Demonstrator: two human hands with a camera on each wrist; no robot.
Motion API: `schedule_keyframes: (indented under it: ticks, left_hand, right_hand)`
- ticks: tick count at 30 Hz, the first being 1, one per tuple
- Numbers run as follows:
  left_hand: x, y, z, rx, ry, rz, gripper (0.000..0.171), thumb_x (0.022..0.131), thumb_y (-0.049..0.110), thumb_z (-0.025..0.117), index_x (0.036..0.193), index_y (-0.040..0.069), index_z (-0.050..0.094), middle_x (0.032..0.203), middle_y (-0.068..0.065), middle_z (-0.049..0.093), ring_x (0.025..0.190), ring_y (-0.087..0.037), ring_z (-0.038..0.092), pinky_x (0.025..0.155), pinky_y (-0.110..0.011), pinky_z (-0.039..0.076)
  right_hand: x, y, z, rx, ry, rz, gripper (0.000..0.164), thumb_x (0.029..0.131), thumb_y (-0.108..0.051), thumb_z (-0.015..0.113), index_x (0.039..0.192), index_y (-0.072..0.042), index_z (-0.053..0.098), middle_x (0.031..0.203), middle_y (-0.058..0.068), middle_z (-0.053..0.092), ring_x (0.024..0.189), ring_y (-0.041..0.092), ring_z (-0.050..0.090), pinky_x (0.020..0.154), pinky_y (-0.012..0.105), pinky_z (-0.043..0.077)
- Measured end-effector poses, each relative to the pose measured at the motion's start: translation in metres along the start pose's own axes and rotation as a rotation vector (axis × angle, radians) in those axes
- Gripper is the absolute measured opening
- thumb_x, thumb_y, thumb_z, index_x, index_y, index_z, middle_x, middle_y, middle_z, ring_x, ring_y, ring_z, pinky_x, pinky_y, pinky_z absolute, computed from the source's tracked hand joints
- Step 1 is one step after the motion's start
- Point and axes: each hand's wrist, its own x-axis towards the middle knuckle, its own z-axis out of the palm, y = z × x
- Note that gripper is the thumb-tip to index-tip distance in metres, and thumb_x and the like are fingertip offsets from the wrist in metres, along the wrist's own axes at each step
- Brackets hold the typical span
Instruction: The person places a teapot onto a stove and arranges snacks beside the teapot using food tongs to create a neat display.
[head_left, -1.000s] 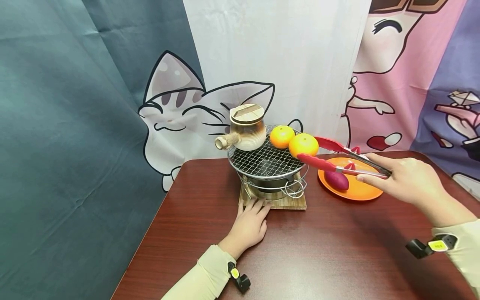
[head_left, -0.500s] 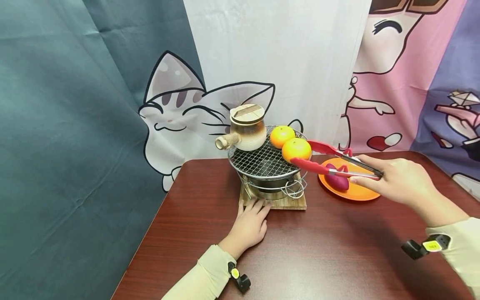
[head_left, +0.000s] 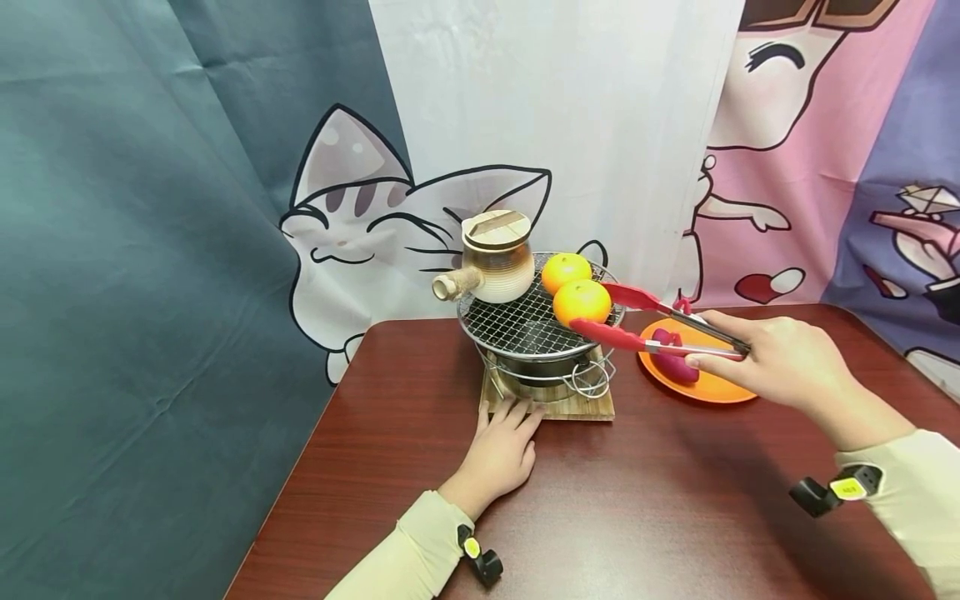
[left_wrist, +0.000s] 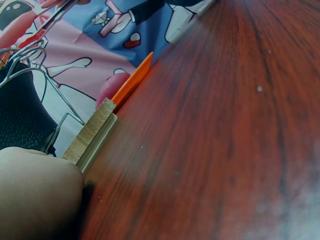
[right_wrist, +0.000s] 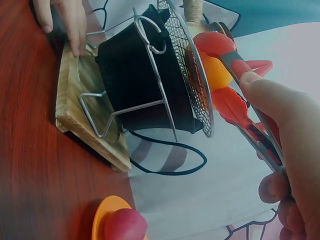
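Observation:
My right hand [head_left: 787, 358] grips a pair of metal tongs [head_left: 611, 334] with red tips. An orange mandarin [head_left: 581, 303] sits between those tips, over the right side of the round wire grill [head_left: 517, 329]. Just behind it another mandarin [head_left: 564, 272] lies on the mesh. In the right wrist view the tongs' red heads [right_wrist: 231, 106] flank the fruit [right_wrist: 216, 72] at the grill's rim. My left hand [head_left: 495, 458] lies with its fingers extended on the front edge of the wooden board [head_left: 577, 407] under the stove. The left wrist view hides its fingertips.
A lidded clay pot [head_left: 506, 275] stands on the grill's left, its side handle pointing left. To the right is an orange plate [head_left: 723, 389] bearing a purple oblong vegetable [head_left: 675, 367]. Wire loops [head_left: 588, 379] jut from the stove's front. A printed curtain hangs behind the table.
My right hand has moved left with the tongs, bringing the gripped mandarin further over the grill and in front of the other one. My left hand stays in place.

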Motion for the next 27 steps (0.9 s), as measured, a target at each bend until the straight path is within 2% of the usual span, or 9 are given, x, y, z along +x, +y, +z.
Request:
schedule_keyframes:
  ticks: [6, 12, 18, 21, 27]
  left_hand:
    - [0.000, 0.000, -0.001, -0.003, -0.011, -0.003, 0.054, 0.093, 0.027, 0.058, 0.147, 0.025, 0.053, 0.148, 0.000, 0.052, 0.140, -0.029, 0.045, 0.108, -0.066, 0.033]
    - [0.000, 0.001, -0.003, -0.008, -0.023, -0.006, 0.054, 0.094, 0.027, 0.057, 0.148, 0.025, 0.052, 0.149, 0.000, 0.052, 0.140, -0.029, 0.044, 0.108, -0.066, 0.032]
    - [0.000, 0.002, -0.003, -0.015, -0.031, -0.012, 0.055, 0.094, 0.027, 0.057, 0.149, 0.025, 0.051, 0.150, 0.000, 0.051, 0.141, -0.028, 0.042, 0.108, -0.066, 0.031]
    - [0.000, 0.002, -0.003, -0.009, -0.030, -0.013, 0.055, 0.093, 0.027, 0.058, 0.148, 0.025, 0.051, 0.150, 0.000, 0.051, 0.141, -0.028, 0.042, 0.108, -0.066, 0.031]
    - [0.001, 0.002, -0.003, -0.013, -0.031, -0.010, 0.054, 0.094, 0.027, 0.057, 0.148, 0.025, 0.052, 0.150, 0.000, 0.051, 0.141, -0.028, 0.042, 0.108, -0.066, 0.031]
  right_hand:
    - [-0.002, 0.001, 0.001, -0.001, 0.004, 0.010, 0.088, 0.082, -0.076, 0.061, 0.148, -0.018, 0.054, 0.103, 0.024, 0.072, 0.081, 0.036, 0.065, 0.054, 0.043, 0.048]
    - [-0.008, 0.008, 0.005, 0.007, 0.034, 0.009, 0.086, 0.082, -0.073, 0.065, 0.146, -0.015, 0.056, 0.104, 0.026, 0.071, 0.081, 0.038, 0.065, 0.053, 0.044, 0.047]
    - [-0.016, 0.021, 0.013, 0.046, 0.082, 0.020, 0.083, 0.083, -0.066, 0.069, 0.144, -0.013, 0.056, 0.112, 0.035, 0.066, 0.086, 0.044, 0.064, 0.063, 0.055, 0.049]
    - [-0.022, 0.030, 0.020, 0.087, 0.126, 0.024, 0.078, 0.083, -0.060, 0.073, 0.143, -0.014, 0.057, 0.111, 0.035, 0.066, 0.085, 0.045, 0.063, 0.065, 0.056, 0.048]
    - [-0.032, 0.049, 0.039, 0.158, 0.173, 0.093, 0.075, 0.083, -0.057, 0.075, 0.143, -0.015, 0.057, 0.110, 0.036, 0.064, 0.086, 0.048, 0.060, 0.064, 0.056, 0.045]
